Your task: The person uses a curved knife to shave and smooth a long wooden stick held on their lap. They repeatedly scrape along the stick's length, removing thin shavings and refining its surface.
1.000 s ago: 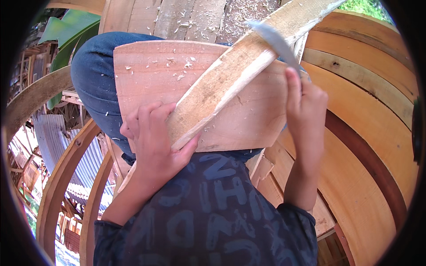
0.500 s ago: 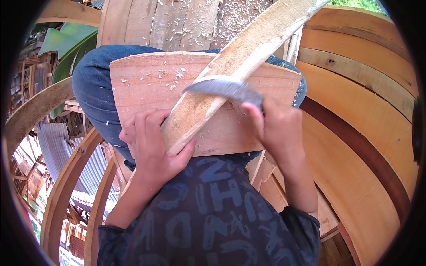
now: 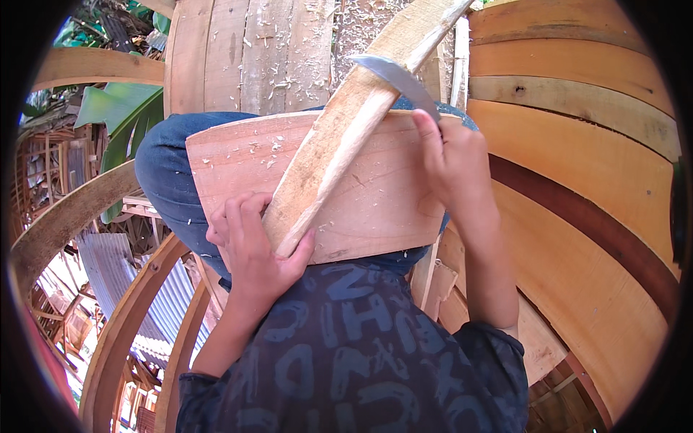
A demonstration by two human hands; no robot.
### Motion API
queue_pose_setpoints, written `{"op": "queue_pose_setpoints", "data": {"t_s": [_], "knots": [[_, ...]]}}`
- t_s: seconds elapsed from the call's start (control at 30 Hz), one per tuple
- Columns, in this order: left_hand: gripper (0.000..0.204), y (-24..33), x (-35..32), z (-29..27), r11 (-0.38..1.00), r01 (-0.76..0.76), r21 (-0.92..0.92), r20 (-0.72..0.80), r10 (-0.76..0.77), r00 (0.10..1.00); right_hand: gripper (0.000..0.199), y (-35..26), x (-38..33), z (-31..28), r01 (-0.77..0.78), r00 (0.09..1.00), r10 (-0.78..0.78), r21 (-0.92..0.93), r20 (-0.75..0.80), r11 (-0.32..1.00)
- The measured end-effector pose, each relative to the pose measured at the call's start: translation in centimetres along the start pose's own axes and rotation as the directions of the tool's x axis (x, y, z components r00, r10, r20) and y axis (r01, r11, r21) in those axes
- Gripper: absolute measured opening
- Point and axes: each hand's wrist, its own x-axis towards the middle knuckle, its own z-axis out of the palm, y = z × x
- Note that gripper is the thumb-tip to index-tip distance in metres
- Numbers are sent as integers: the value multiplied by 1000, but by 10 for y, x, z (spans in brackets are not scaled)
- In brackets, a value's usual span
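Head view: I see my left hand (image 3: 256, 249) wrapped around the lower end of a long pale wooden stave (image 3: 346, 137), fingers closed on its edge and thumb on the face, pinning it against a broad reddish board (image 3: 375, 195) that rests across my lap. The stave runs diagonally from that grip up toward the top right of the picture. My right hand (image 3: 451, 162) is closed on a curved metal blade (image 3: 397, 76), whose edge lies on the stave's upper part, where a fresh lighter strip shows along the wood. Shavings (image 3: 260, 148) lie scattered on the board and on the planks (image 3: 245, 50) beyond my knees. Curved wooden ribs (image 3: 577, 216) rise on the right.

Assessment: the step in hand appears to be shaving the stave's face. To do it well, I judge the blade should stay at a shallow angle and follow the grain. The left hand sits directly in the line of the cut, so its fingers should stay below the stave's edge. The board must remain steady on the lap.
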Motion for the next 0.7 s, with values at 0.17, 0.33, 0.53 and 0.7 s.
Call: {"op": "queue_pose_setpoints", "data": {"t_s": [0.17, 0.33, 0.53, 0.7], "knots": [[65, -2, -1, 3, 1000, -23, -15, -13, 22, 1000, 56, -18, -38, 21, 334, 942, -333, 2, 49, 943], [65, 1, 0, 1, 1000, 10, 19, 10, -10, 1000, 60, 24, 10, -15, -153, 975, 173, 145, -137, 978], [67, 6, 2, 1, 1000, -2, 19, -3, 2, 1000, 58, -9, -30, 10, 153, 987, -154, 23, 39, 988], [67, 8, 4, 2, 998, -20, 57, -24, 21, 999, 57, 26, 9, -21, -325, 926, 363, 274, -99, 905]]}}
